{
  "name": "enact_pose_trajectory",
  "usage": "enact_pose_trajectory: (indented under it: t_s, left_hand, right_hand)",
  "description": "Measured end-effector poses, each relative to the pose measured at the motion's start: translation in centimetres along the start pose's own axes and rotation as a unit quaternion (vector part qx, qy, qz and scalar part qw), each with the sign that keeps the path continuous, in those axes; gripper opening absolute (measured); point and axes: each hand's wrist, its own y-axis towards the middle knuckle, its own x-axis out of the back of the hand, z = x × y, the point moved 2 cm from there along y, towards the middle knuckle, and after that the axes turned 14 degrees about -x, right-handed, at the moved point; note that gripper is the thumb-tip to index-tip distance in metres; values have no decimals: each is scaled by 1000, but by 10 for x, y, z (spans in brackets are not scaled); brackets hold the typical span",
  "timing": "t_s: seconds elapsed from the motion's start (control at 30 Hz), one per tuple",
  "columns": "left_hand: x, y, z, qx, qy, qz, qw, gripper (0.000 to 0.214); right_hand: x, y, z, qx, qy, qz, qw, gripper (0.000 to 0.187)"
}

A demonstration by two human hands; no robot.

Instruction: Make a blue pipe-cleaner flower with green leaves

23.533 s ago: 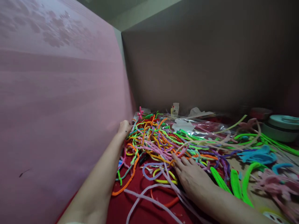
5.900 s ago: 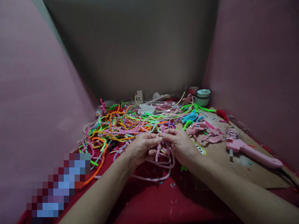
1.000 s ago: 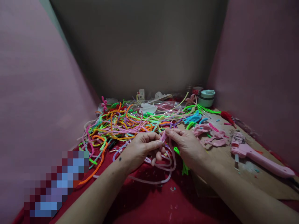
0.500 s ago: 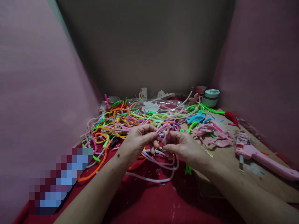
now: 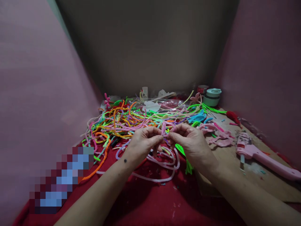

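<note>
My left fingers [image 5: 155, 140] and right fingers [image 5: 176, 138] are pinching a pink strand [image 5: 163, 128]. Bends are showing; shaping is looking unfinished.

Between the forearms, a broad stretch of red cloth [image 5: 150, 207] gave room to pass, up to a pale loop [image 5: 155, 180]. Only a narrow gap parted the left hand [image 5: 145, 141] and right hand [image 5: 189, 138], bridged by the pink pipe cleaner [image 5: 163, 128] they pinched. Beyond, a tangled pile [image 5: 115, 122] barred low paths. Rightward, the glue gun [image 5: 263, 158] obstructed the board [image 5: 221, 163]; walls [image 5: 42, 94] hemmed both sides and back.
</note>
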Motion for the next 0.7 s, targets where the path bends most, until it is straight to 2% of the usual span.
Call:
enact_pose_trajectory:
  t_s: [0.27,0.47,0.7]
  left_hand:
    - [-3,0,3,5,7,-6,1000,14]
    - [-3,1,2,-1,8,-8,1000,15]
    - [-4,-2,3,-30,70,-4,997,10]
  right_hand:
    - [1,-1,1,-6,-52,-18,998,11]
    - [0,-4,5,26,-141,-47,988,8]
    - [-1,-4,5,-16,-118,2,993,9]
